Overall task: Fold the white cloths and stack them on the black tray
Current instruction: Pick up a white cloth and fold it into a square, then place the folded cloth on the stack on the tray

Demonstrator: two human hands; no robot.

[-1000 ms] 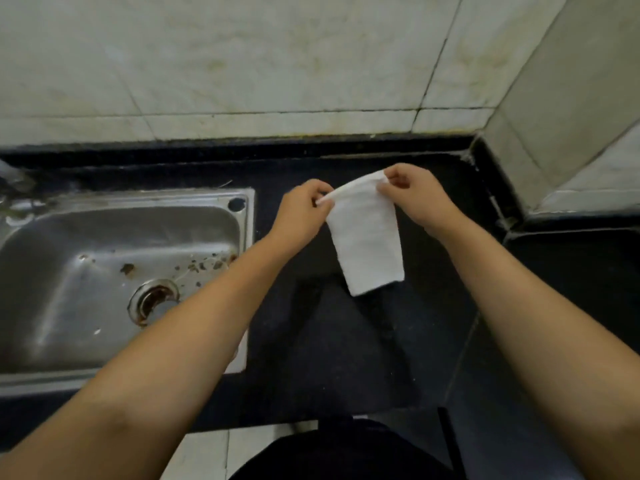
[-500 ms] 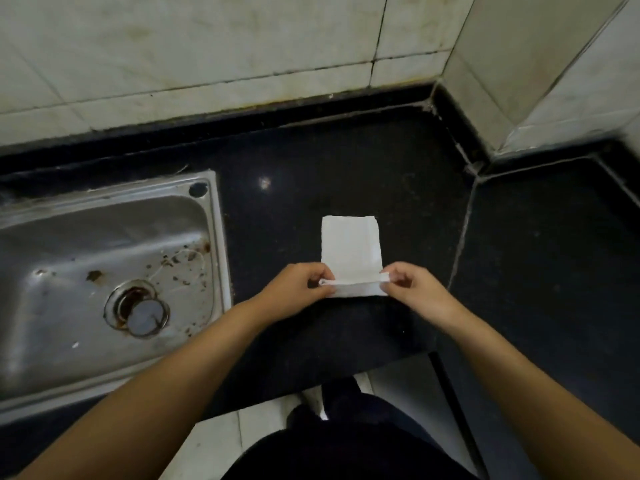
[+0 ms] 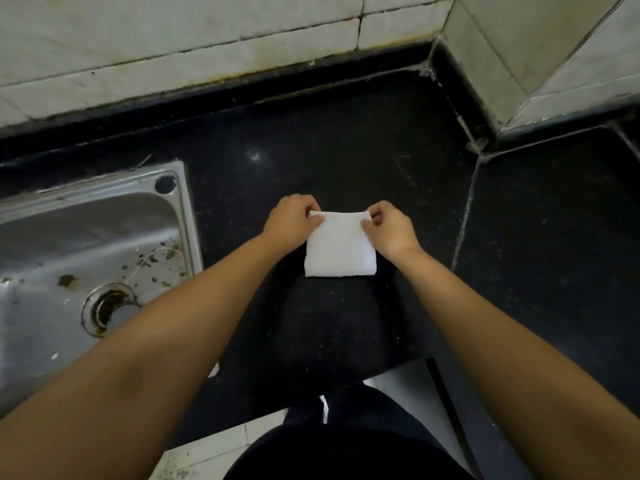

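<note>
One white cloth (image 3: 340, 247) lies folded into a near-square on the black countertop (image 3: 346, 161), in the middle of the head view. My left hand (image 3: 292, 221) pinches its far left corner. My right hand (image 3: 389, 228) pinches its far right corner. Both hands rest at the cloth's far edge, with the folded edge toward me. No black tray shows in this view, and no other cloths.
A steel sink (image 3: 86, 258) with a drain (image 3: 110, 308) and bits of debris sits to the left. White tiled walls (image 3: 207, 46) close the back and the right corner. A seam (image 3: 465, 216) splits the counter on the right. The counter's front edge is near my body.
The cloth hung in the air between my hands, then was laid flat. My hands have carried its near edge away from me onto the far edge, halving its length.
</note>
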